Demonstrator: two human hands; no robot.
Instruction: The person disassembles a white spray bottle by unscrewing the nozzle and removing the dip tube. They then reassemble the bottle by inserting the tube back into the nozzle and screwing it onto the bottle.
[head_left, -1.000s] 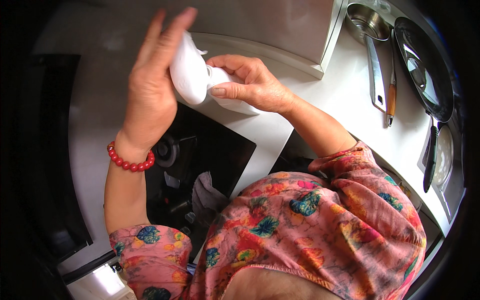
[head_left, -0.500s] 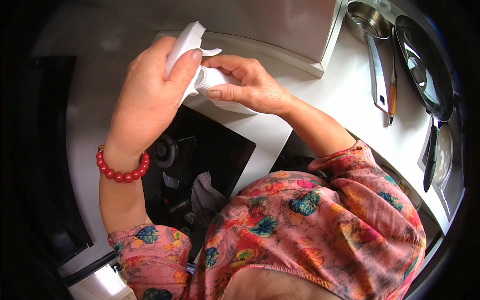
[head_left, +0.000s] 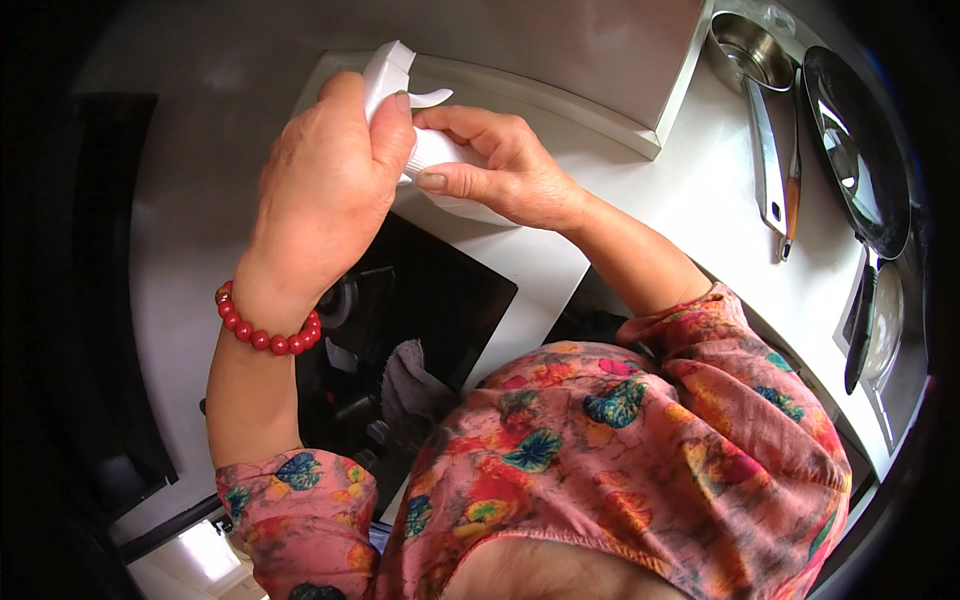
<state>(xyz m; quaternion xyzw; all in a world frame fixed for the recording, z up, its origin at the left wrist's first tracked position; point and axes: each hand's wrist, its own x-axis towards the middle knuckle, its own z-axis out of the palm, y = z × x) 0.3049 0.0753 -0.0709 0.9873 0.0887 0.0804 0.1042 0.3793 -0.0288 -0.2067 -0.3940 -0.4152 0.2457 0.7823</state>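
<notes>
My left hand [head_left: 325,180], wearing a red bead bracelet [head_left: 265,337] at the wrist, is closed round the white trigger head [head_left: 392,72] of a spray bottle. The trigger sticks out to the right, past my thumb. My right hand [head_left: 510,172] grips the white ribbed collar [head_left: 432,152] just below, thumb on the near side and fingers on the far side. Below that hand, part of the pale bottle body [head_left: 475,210] shows against the worktop. My left thumb and palm hide where head and collar meet, so I cannot tell how they join.
Below my hands is a black hob [head_left: 455,300] with a grey cloth [head_left: 412,385] on it. On the right worktop lie a steel saucepan [head_left: 750,50], a wooden-handled utensil [head_left: 792,205] and a dark frying pan [head_left: 850,150]. A raised panel edge [head_left: 600,130] runs behind my hands.
My left hand has shifted right and turned over the trigger head, now covering the gap by the collar that showed before. My right hand has barely moved.
</notes>
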